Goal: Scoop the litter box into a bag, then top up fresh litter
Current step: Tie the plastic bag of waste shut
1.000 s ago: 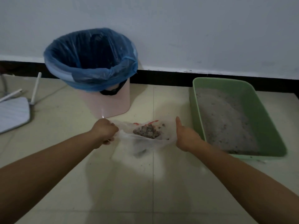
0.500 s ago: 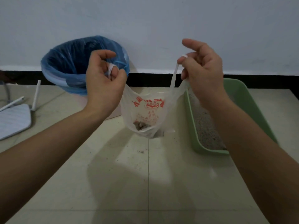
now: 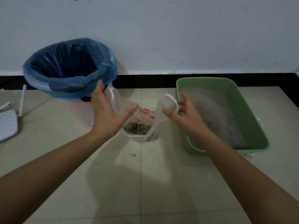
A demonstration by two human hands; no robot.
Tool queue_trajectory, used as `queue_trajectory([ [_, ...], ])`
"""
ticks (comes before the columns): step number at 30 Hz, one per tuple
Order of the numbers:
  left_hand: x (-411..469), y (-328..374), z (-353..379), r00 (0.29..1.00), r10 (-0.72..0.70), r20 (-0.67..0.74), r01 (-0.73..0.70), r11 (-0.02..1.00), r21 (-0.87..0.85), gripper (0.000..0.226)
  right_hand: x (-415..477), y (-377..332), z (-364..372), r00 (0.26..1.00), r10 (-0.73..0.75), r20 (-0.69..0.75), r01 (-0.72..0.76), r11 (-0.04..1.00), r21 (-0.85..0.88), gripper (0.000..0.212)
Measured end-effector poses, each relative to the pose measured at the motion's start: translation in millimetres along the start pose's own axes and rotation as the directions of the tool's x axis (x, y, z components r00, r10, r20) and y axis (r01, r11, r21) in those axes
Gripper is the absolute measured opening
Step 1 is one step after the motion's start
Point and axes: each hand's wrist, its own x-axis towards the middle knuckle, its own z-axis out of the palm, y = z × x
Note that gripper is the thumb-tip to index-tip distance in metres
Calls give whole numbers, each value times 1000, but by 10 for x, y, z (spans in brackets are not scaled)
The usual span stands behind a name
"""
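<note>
The left hand [image 3: 106, 113] is hovering wide open, fingers straight, gripping nothing; the right hand [image 3: 182, 118] is hanging just as wide open, also gripping nothing. Between them the bag [image 3: 144, 117] is sitting on the floor [image 3: 145, 175], its handles standing up beside each hand, clumps [image 3: 137, 128] lying in its bottom. The litter box [image 3: 210, 83] is lying just right of it and the blue-lined bin [image 3: 68, 89] is standing left, both near the floor's far edge
</note>
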Motion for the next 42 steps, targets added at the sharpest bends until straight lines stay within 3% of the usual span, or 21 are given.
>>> queue_trajectory([
  [5,95,-254,200,978,-124,170,128,992,-11,123,27,432,243,980,-19,196,56,981,-185,131],
  [10,276,-262,296,958,-166,232,169,986,8,86,195,536,508,978,-26,205,56,988,-145,129],
  [13,340,-170,334,958,-104,268,112,994,-13,57,287,448,621,989,-74,128,91,987,-130,100],
  [15,311,-11,339,945,-123,303,151,986,-68,48,322,367,689,994,-93,64,99,991,-94,56],
  [17,272,137,338,923,-241,300,320,913,-252,51,337,313,733,998,-66,3,66,998,-11,52],
  [19,270,211,291,889,-374,264,457,762,-458,56,294,194,700,996,10,-85,0,993,118,48],
  [21,285,231,234,836,-459,300,538,579,-613,50,232,87,650,985,3,-170,33,978,208,44],
  [23,269,229,198,771,-463,437,630,457,-628,40,171,3,654,990,-74,-119,98,972,211,40],
  [26,218,152,204,688,-457,564,725,387,-570,19,144,30,718,995,-92,21,90,992,92,34],
  [29,155,-34,139,623,-486,613,782,405,-473,22,184,180,634,992,80,102,-77,997,-30,35],
  [33,120,-215,-37,574,-380,725,796,468,-385,25,113,309,561,950,-3,311,116,931,-345,39],
  [35,115,-255,-94,533,-286,796,802,472,-367,52,44,190,565,912,-23,408,182,917,-355,34],
  [38,105,-239,-122,465,-176,867,797,509,-324,87,-12,-38,591,839,54,542,146,936,-319,31],
  [40,66,-135,-101,452,-166,876,752,599,-275,70,-33,-127,650,793,101,601,126,938,-324,35],
  [42,43,-39,-61,512,-165,843,698,653,-296,35,-56,-160,704,779,130,614,103,939,-328,32],
])
